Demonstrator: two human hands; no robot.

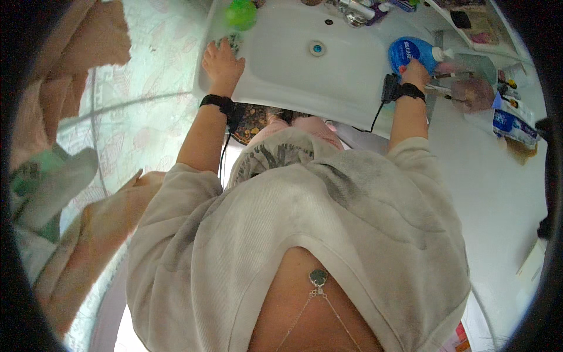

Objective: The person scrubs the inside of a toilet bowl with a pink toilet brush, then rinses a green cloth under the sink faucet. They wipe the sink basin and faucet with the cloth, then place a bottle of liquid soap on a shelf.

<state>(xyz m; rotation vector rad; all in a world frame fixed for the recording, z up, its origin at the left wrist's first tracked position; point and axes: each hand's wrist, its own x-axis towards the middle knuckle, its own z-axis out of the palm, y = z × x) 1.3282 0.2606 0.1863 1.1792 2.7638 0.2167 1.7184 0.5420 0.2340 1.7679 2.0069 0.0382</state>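
Note:
My left hand lies over the left rim of a white washbasin, fingers spread. Its fingertips are close to a small dark speckled object, whose kind I cannot make out. Beyond it is a bright green rounded object. On the basin's right side, my right hand is curled against the near side of a blue pump bottle with a white pump head. Whether the fingers grip the bottle is hidden. A black strap with a cable circles each wrist.
A chrome faucet stands at the basin's back, with the drain before it. Right of the bottle are a translucent holder with brushes and a blue-and-white packet. A patterned sheet and hanging brown cloth are at left.

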